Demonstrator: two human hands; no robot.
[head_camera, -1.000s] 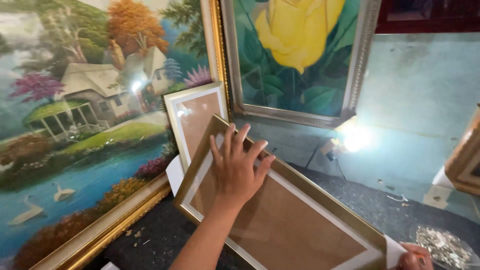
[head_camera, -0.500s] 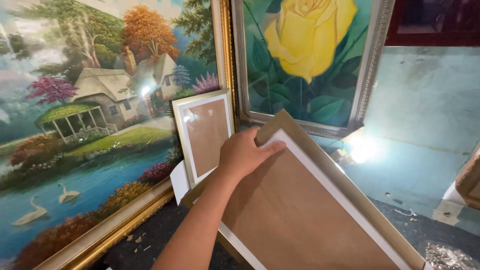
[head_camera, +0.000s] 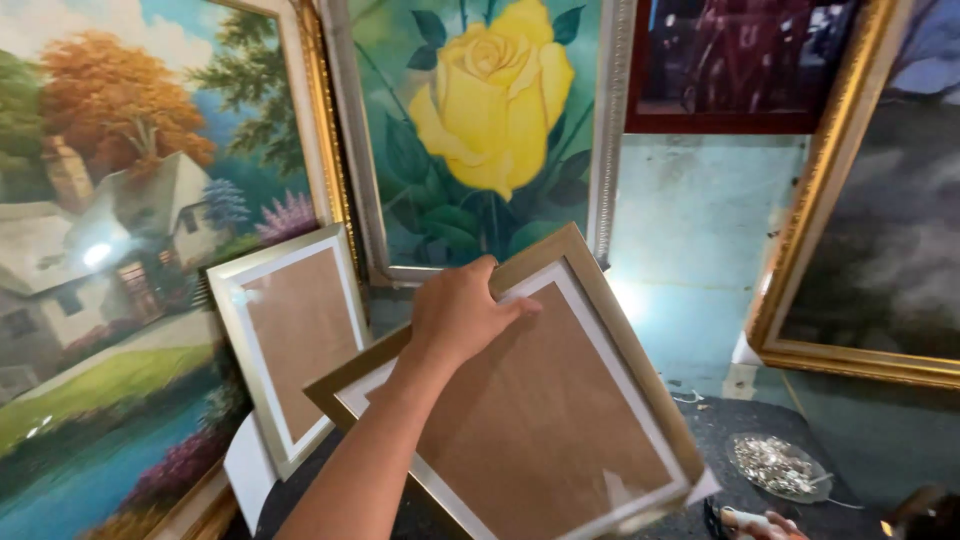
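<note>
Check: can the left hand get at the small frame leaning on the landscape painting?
Probably yes. The left hand grips the top edge of the big frame, beside the small frame. Nothing lies between them, but the hand is full, so it would have to let go first.

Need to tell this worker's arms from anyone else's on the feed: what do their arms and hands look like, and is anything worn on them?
The left hand is bare: no glove, ring, watch or wristband shows, and the forearm is uncovered to the bottom edge, with no sleeve in view. Only a sliver of the right hand shows at the bottom edge, also ungloved; anything on its wrist is out of view.
</note>
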